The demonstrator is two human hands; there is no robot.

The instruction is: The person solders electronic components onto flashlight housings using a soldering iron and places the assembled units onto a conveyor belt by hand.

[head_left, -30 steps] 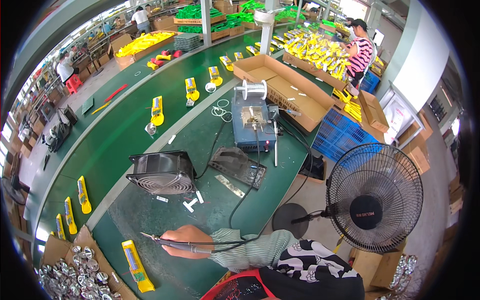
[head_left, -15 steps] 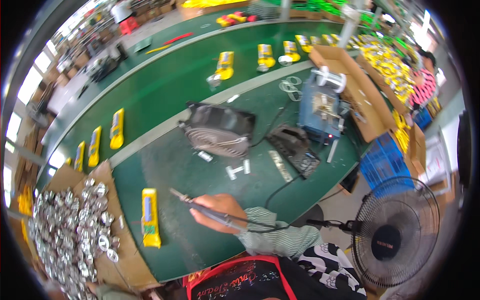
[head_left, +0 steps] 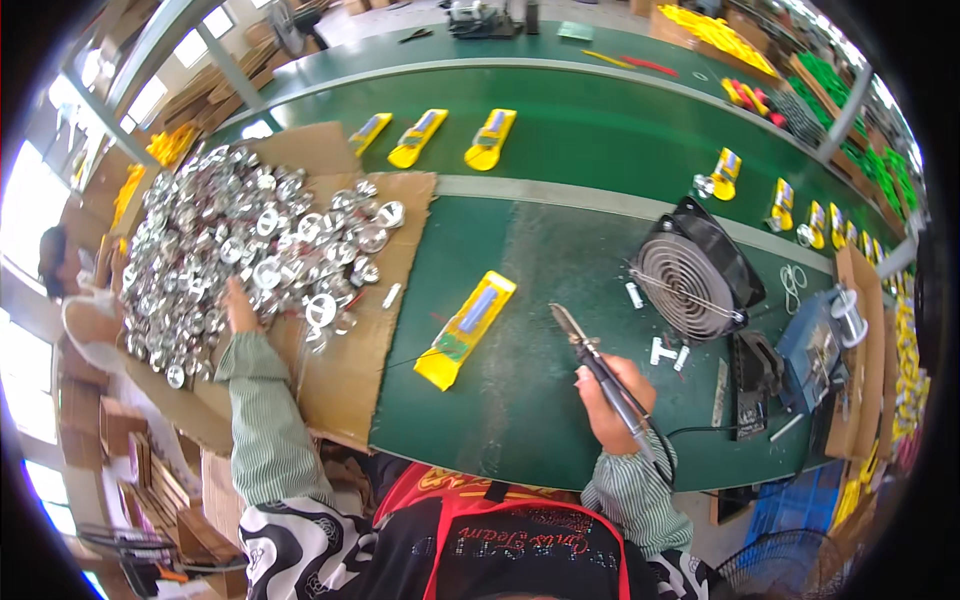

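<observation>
My right hand [head_left: 612, 408] is closed around the dark grip of a soldering iron [head_left: 612, 385], its metal tip pointing up and left over the green table. My left hand [head_left: 241, 308] reaches into a heap of shiny silver lamp reflectors [head_left: 215, 240] on cardboard; its fingers are partly hidden and blurred among them, so any grip is unclear. Between the hands a yellow flashlight housing [head_left: 466, 332] lies on the table, apart from both. It carries a blue-grey cell, a green circuit piece and a thin dark wire at its near end.
A black fan with a round guard [head_left: 690, 285] stands at the right, small white pieces [head_left: 662, 350] beside it. Further right is a blue soldering station [head_left: 808, 345] with a solder spool [head_left: 849, 318]. Several yellow housings [head_left: 490, 140] rest on the green belt [head_left: 600, 120] behind.
The view has swung left, bringing the reflector heap and my left arm into full sight. My left hand is now in the heap; my right hand still holds the soldering iron.
</observation>
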